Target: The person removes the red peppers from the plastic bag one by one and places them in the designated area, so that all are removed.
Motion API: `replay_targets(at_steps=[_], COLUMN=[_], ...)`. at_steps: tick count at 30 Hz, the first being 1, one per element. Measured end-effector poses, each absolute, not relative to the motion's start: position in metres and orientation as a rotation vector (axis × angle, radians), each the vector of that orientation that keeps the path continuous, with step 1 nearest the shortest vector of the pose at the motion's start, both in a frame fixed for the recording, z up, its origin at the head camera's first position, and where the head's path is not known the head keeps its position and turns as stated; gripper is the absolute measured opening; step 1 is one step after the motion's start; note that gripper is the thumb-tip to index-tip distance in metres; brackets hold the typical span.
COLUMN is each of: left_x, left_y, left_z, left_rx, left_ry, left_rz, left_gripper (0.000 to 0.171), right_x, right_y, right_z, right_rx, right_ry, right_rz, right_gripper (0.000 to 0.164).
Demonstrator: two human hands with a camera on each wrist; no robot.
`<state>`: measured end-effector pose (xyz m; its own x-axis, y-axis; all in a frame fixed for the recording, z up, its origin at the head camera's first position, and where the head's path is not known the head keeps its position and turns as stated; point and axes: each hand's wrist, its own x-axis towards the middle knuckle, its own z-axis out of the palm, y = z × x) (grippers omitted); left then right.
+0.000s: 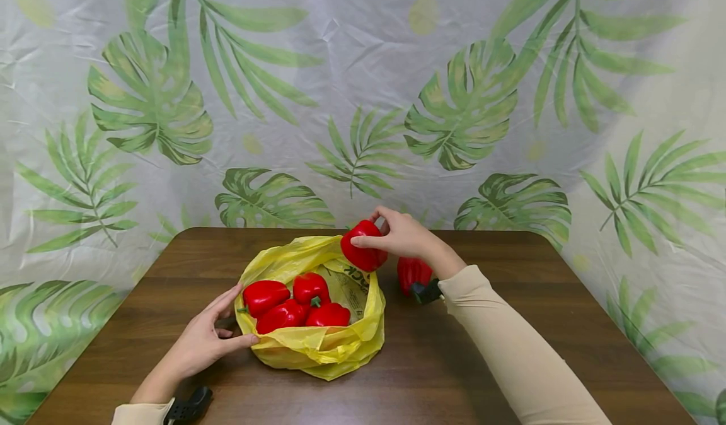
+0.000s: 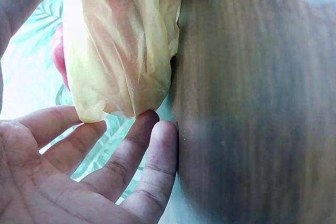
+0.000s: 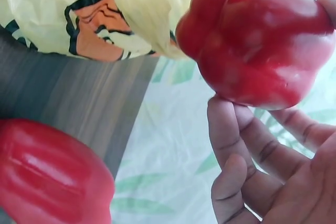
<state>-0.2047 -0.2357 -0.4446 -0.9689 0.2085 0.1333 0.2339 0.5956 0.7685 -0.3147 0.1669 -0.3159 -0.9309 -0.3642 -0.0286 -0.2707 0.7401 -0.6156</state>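
Observation:
A yellow plastic bag (image 1: 374, 324) stands on the table with its mouth wide, several red bell peppers (image 1: 282, 315) lying inside. My left hand (image 1: 200, 337) rests against the bag's left side, thumb and fingers spread; in the left wrist view the fingertips (image 2: 147, 119) touch the plastic. Above the bag's far right rim, my right hand (image 1: 399, 236) grips another red bell pepper (image 1: 363, 248) between thumb and fingers. The right wrist view shows this pepper (image 3: 257, 40) from below. One more bell pepper (image 1: 412, 273) sits on the table right of the bag, partly behind the right wrist.
The brown wooden table (image 1: 482, 374) runs back to a hanging cloth (image 1: 363, 97) printed with green leaves. Black wrist straps (image 1: 190, 406) show at both cuffs. Dark lettering and an orange print mark the bag.

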Motion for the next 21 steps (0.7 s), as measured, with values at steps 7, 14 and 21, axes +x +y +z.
replay_targets(at_steps=[7, 14, 21], left_x=[-0.205, -0.206, -0.206], left_y=[-0.235, -0.235, -0.235], left_z=[-0.445, -0.443, -0.444], left_rx=[-0.384, -0.393, -0.389], left_ry=[-2.777, -2.776, -2.782], left_rz=[-1.355, -1.344, -1.341], left_gripper=[0.104, 0.104, 0.105], right_x=[-0.314, -0.313, -0.314], right_y=[0.183, 0.201, 0.222], right_z=[-0.315, -0.315, -0.315], right_rx=[-0.474, -0.395, -0.380], right_ry=[2.772, 2.753, 2.787], right_rz=[-1.019, -1.047, -0.972], right_gripper=[0.059, 0.060, 0.067])
